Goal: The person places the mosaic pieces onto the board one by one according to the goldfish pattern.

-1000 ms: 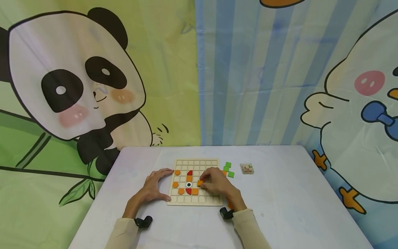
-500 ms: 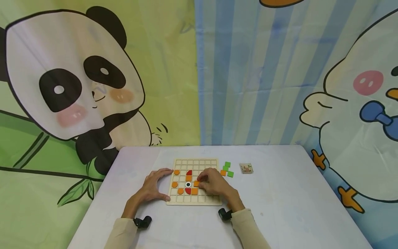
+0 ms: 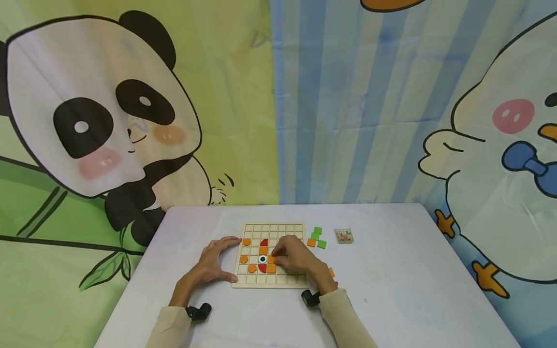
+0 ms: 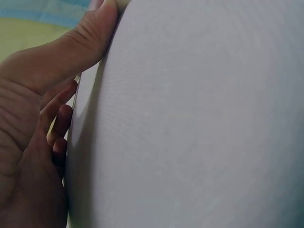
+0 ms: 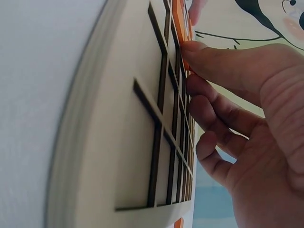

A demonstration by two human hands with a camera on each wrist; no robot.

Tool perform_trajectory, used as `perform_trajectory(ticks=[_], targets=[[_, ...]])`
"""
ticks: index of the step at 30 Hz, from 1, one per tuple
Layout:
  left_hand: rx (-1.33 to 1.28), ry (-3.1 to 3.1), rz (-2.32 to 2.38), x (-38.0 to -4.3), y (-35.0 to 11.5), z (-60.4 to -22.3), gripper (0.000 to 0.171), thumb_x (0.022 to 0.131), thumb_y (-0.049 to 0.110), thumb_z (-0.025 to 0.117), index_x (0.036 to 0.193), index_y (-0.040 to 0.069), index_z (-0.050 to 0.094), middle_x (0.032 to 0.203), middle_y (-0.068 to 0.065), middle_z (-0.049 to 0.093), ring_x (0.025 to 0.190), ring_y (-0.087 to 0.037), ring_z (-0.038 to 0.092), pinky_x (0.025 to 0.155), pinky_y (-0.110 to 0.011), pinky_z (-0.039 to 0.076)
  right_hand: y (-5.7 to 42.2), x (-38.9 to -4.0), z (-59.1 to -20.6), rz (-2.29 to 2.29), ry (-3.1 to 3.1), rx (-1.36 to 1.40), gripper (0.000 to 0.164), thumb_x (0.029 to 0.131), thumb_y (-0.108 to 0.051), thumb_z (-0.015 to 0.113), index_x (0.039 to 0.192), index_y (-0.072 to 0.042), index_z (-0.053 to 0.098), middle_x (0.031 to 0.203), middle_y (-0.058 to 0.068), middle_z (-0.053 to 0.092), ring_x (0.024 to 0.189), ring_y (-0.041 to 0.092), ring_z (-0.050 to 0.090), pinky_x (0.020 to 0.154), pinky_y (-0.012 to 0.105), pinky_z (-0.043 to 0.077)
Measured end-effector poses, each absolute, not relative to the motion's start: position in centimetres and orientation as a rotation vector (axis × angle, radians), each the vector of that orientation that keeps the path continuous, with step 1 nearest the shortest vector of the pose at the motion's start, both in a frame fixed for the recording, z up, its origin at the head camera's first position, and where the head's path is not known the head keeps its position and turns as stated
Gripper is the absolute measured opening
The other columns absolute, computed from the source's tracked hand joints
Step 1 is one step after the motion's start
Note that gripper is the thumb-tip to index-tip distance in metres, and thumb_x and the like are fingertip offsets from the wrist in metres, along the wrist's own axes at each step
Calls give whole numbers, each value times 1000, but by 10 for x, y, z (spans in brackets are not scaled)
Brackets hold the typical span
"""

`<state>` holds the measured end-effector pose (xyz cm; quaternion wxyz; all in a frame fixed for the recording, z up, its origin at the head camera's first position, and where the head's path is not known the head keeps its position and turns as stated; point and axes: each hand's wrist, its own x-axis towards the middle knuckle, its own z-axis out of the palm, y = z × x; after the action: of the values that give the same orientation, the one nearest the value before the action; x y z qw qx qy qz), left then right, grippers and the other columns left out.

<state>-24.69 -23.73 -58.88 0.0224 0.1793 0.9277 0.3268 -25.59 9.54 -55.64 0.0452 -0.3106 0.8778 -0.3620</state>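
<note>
A pale wooden grid board (image 3: 283, 280) lies on the table with red, orange and black-and-white pieces in its cells. My right hand (image 3: 297, 255) is over the board, thumb and fingers pinching an orange square tile (image 3: 271, 259) beside the black-and-white eye piece (image 3: 263, 259). In the right wrist view the thumb (image 5: 194, 46) is against orange at the grid. My left hand (image 3: 213, 261) spreads along the board's left edge, index finger and thumb touching its side. Another orange square (image 3: 271, 268) sits just below the pinched tile. Its partly covered face hides how far it is seated.
Several green squares (image 3: 321, 244) and an orange square (image 3: 311, 242) lie right of the board. A small patterned card (image 3: 344, 236) is farther right. Orange and red pieces (image 3: 331, 272) show partly behind my right wrist. Cartoon curtains stand behind the table.
My right hand has moved left with the orange square tile, bringing it next to the eye piece. The left hand stays at the board's left edge.
</note>
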Motion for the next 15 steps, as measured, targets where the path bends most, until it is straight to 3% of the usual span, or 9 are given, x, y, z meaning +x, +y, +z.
perform_trajectory(ticks=[8,15], targets=[[613,2891,1052,-246,-236,-592,119,53,47,109,158,22,59,165,-9,55,141,-39,49,111,-63,31,108,-252,-552,-1142,2707,-832,20,96,-13,83,115,-7,83,115,5,80,107,21,73,98,42,61],[584,2885,1026,-248,-237,-592,119,53,49,109,158,25,58,167,-6,54,146,-39,48,115,-65,31,138,-255,-550,-1227,2822,-721,22,94,-6,84,115,-1,83,111,12,78,101,26,71,92,46,60]])
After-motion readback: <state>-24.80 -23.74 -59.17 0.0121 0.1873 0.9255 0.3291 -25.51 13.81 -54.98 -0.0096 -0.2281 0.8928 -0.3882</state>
